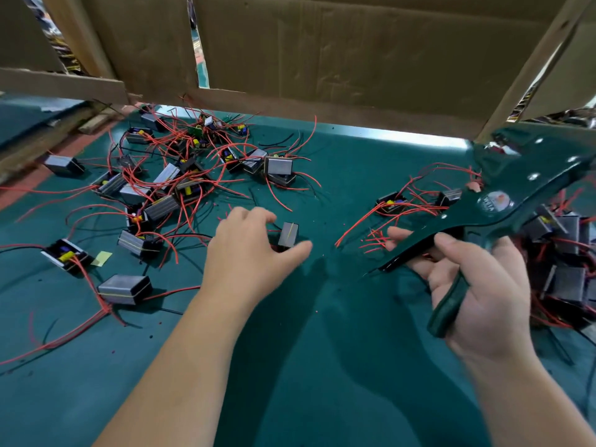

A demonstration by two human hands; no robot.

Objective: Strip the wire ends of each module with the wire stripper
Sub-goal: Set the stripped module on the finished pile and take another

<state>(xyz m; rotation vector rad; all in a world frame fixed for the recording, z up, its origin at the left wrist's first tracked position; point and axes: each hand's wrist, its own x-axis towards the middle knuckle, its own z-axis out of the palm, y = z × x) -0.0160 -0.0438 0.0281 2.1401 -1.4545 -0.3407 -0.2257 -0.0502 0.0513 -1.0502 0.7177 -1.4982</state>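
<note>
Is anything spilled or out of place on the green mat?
Yes, but only small things. Short red wire scraps lie scattered on the green mat near the wire stripper. A loose yellow tape piece lies beside an open module at the left.

The left hand (251, 256) arches over 1 small grey module (288, 234) standing on the green bench (322, 333). The module sits between its fingers (254, 217) and thumb; whether they touch it cannot be told. The right hand (477, 298) grips the wire stripper (496, 204), fingers curled round its handles. Red-wired modules (167, 188) lie scattered left of the left fingers, and a heap of modules (561, 269) lies just right of the right fingers.
</note>
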